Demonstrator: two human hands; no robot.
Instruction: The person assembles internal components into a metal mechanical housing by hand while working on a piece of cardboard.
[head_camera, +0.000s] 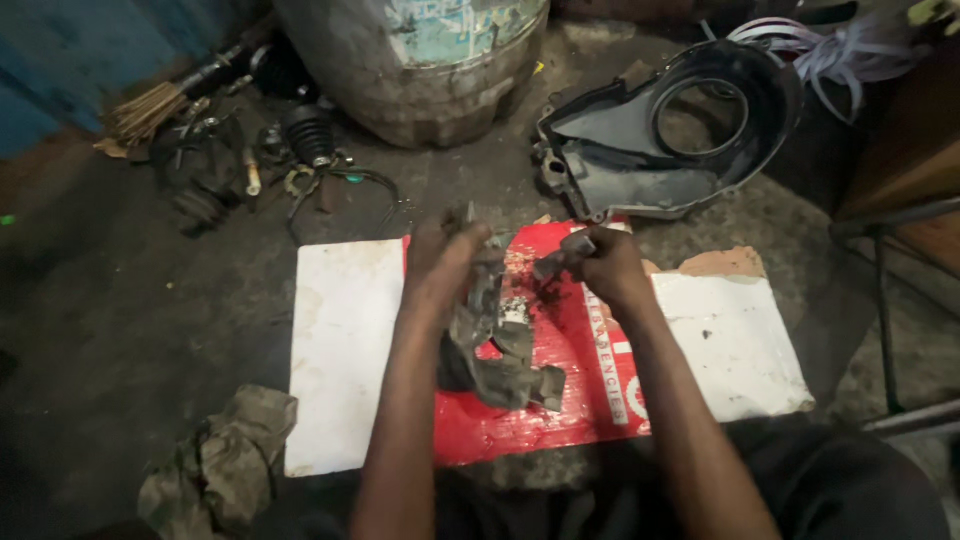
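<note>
My left hand (440, 262) grips the top of a dirty grey metal part (495, 345), a chunky casting with a bracket end, held upright over a red and white board (345, 340) on the floor. Just right of the part's upper end, my right hand (605, 268) is closed around a small dark cylindrical piece (560, 255). Both hands are greasy. Dark crumbs of dirt lie on the red area between them.
A dark plastic cover with a round opening (660, 140) lies beyond the board. A metal drum (430, 60) stands at the back. Rubber boots, wires and small parts (300, 160) sit back left. A crumpled rag (220, 465) lies front left. A metal frame (885, 300) stands right.
</note>
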